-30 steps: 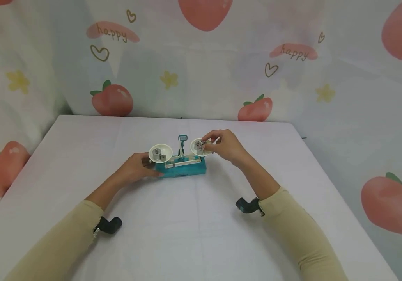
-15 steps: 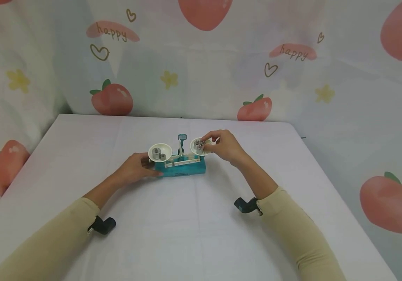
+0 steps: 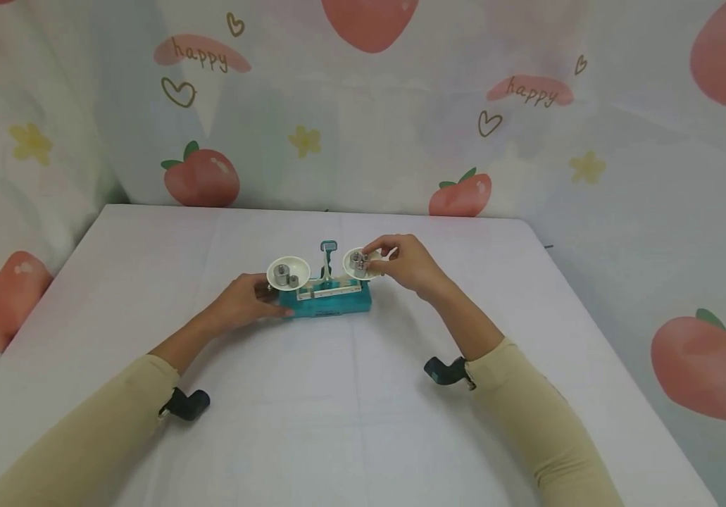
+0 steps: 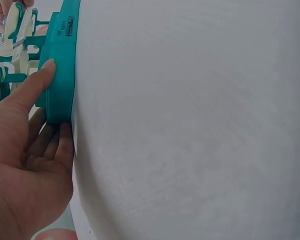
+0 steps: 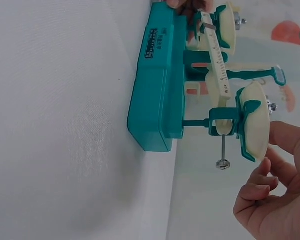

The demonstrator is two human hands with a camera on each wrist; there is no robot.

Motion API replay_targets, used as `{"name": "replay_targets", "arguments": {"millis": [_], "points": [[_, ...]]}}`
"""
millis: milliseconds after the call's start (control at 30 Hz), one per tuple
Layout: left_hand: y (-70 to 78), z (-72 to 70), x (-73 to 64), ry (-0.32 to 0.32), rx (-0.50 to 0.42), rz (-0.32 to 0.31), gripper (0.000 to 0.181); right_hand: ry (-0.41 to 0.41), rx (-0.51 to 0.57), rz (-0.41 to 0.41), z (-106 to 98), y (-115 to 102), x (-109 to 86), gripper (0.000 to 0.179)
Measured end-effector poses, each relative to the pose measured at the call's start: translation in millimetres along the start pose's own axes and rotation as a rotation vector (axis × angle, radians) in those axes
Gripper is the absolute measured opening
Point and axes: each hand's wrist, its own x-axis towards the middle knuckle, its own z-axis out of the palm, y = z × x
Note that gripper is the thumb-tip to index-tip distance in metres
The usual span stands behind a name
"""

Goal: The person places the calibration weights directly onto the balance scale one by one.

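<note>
Booth-like place: fruit-print curtains (image 3: 394, 130) (lettered "happy") behind, beside white table (image 3: 293, 415).

A balance scale (image 5: 162, 85) stood on the worktop (image 5: 75, 110). The right hand (image 5: 285, 192) was at its nearer pan (image 5: 257, 120), where a metal weight (image 5: 272, 107) showed.

Right of centre in the head view, the right hand (image 3: 410, 265) is covering part of a pan (image 3: 359, 277); the weight (image 3: 364, 263) it is pinching is blurring into its neighbours. The scale (image 3: 332, 304) is hiding fingertips of the left hand (image 3: 243, 304). The lower edge is cutting off both sleeves (image 3: 93, 433). In the right wrist view, the label (image 5: 151, 44) is looking illegibly small.
</note>
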Motion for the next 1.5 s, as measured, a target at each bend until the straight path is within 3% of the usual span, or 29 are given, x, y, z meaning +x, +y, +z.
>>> {"name": "replay_targets", "arguments": {"millis": [467,867,1500], "points": [[0.1,0.4,1.3,0.003,0.012,-0.011,0.078,0.050,0.039,0.014,-23,11,-23.3,0.031],[0.8,-0.1,-0.6,0.006,0.004,-0.006,0.077,-0.078,-0.023,0.022,-45,38,-47.2,0.027],[-1.7,1.3,-1.5,-0.003,0.004,-0.004,0.077,-0.148,-0.001,0.016,-49,53,-71.7,0.021]]}}
